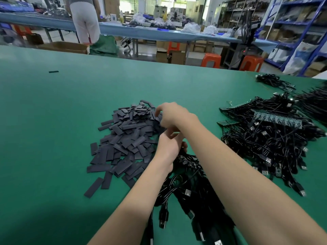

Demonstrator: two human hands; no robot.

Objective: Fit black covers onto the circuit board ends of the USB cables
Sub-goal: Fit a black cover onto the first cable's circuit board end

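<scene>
A heap of flat black covers [123, 140] lies on the green table [53, 121], in the middle. My right hand [172, 114] reaches over the heap's right edge, its fingers curled down and pinching a black cover. Just below it, my left hand [168, 145] grips a bundle of black USB cables [191, 188] that trails toward me, plugs hanging near the front edge. What sits between the left fingertips is hidden. A larger pile of USB cables with green circuit board ends [276, 119] lies at the right.
One stray black cover [53, 71] lies far left on the table. More cable bundles [276, 82] sit at the far right edge. Beyond the table stand a person [85, 20], cardboard boxes, orange stools [211, 60] and blue shelving.
</scene>
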